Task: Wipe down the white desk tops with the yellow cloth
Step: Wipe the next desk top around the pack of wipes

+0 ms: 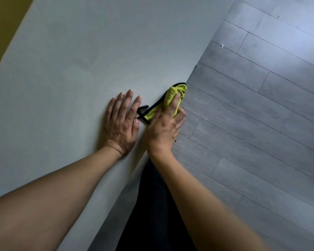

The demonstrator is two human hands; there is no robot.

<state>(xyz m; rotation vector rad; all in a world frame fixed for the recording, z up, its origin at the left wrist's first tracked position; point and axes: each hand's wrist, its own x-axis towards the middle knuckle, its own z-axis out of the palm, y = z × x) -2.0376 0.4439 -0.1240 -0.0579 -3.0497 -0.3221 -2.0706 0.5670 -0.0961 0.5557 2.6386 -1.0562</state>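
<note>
Bracing yourself, you laid your left hand (122, 122) flat on the white desk (76, 57), fingers straight and holding nothing. Your right hand (166, 125) curled its fingers round the yellow cloth (172, 96) at the desk's right edge, to rub along it.

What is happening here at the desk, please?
A person is wiping a white desk with a yellow cloth. The right hand grips the bunched cloth at the desk's edge, next to the grey wooden floor. The left hand lies flat on the desk top beside it, fingers straight, holding nothing. The cloth has a black border, and part of it hangs over the edge. The rest of the desk top in view is bare.
</note>
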